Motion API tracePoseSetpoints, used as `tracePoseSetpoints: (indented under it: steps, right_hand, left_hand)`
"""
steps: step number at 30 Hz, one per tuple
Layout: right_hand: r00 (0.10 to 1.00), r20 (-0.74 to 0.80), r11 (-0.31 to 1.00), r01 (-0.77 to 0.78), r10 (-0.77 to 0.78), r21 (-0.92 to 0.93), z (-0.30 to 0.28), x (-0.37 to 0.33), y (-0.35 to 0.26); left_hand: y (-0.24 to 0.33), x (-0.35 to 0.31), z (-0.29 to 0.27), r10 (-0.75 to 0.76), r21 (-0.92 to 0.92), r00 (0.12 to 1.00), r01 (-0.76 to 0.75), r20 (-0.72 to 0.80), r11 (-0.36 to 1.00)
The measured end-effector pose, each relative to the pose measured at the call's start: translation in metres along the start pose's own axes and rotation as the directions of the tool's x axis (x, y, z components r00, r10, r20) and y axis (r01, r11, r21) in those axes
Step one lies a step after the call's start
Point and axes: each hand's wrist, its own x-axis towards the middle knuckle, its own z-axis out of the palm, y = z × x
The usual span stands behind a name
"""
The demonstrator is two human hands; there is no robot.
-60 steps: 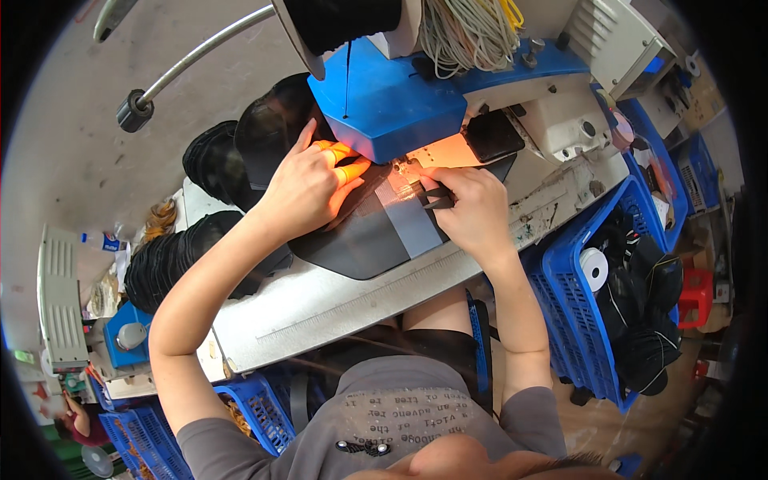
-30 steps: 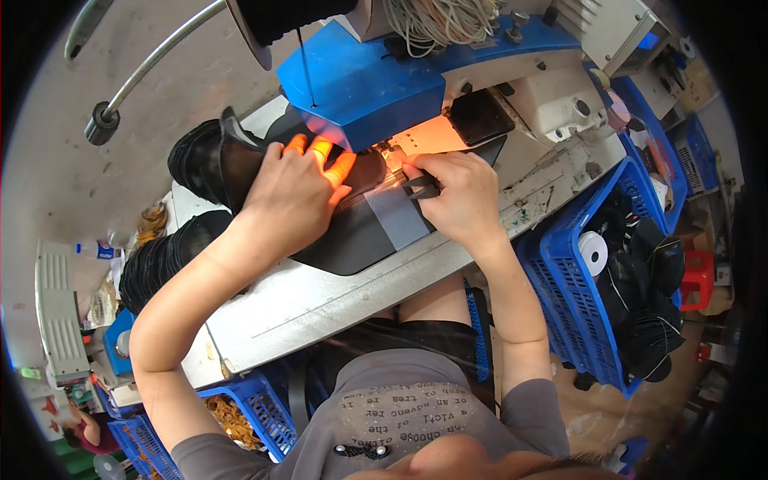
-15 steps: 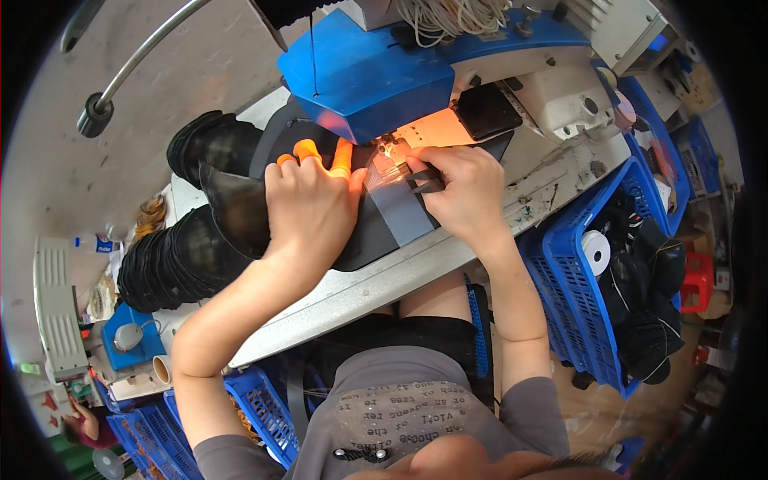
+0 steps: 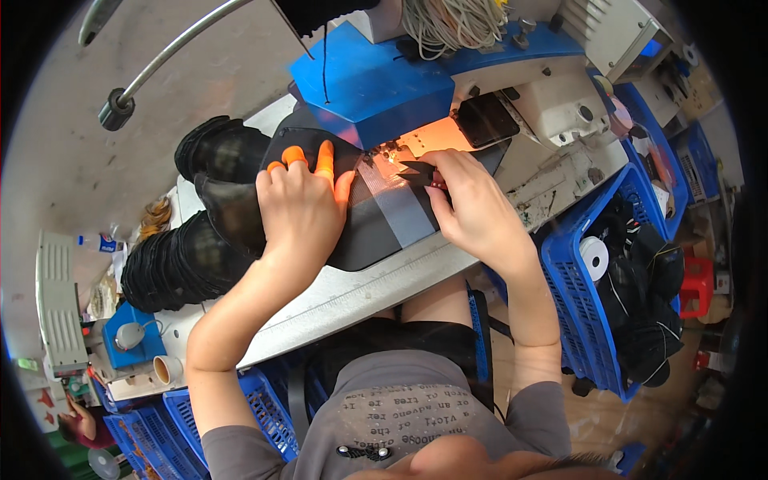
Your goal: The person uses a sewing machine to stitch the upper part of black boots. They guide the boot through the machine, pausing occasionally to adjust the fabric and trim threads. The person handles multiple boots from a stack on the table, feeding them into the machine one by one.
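Under the lit needle area of the blue sewing machine lies a flat black fabric panel, crossed by a grey strip. My left hand rests on the panel left of the needle, fingers spread, orange finger cots on several of them. Right of the needle, my right hand grips small black thread snips, their pointed blades over the strip's upper end. The right palm and part of the snips' handle are hidden.
Stacks of black curved fabric pieces stand left of the panel. A dark phone lies on the machine bed. Blue baskets with black pieces and a white spool stand at the right. A bent metal lamp arm reaches in at upper left.
My right hand has turned and drawn slightly back from the needle, and the snips now point left over the strip. My left hand stays on the panel. The whole view has shifted slightly.
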Motion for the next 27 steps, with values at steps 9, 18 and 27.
tracePoseSetpoints:
  steps: [9,18,27]
  right_hand:
    - [0.997,-0.008,0.919,0.068,-0.078,-0.389,0.025,0.009,-0.02]
    - [0.992,-0.128,0.973,-0.051,0.022,-0.223,0.032,0.011,-0.01]
    - [0.985,-0.171,0.986,-0.061,0.034,-0.154,0.035,0.008,-0.013]
  left_hand:
    - [0.005,-0.015,-0.019,-0.054,-0.108,0.977,0.078,0.206,0.991]
    - [-0.005,-0.047,-0.036,0.098,-0.274,0.982,-0.05,0.165,0.961]
    - [-0.103,-0.141,0.035,0.116,-0.306,0.987,-0.077,0.113,0.949]
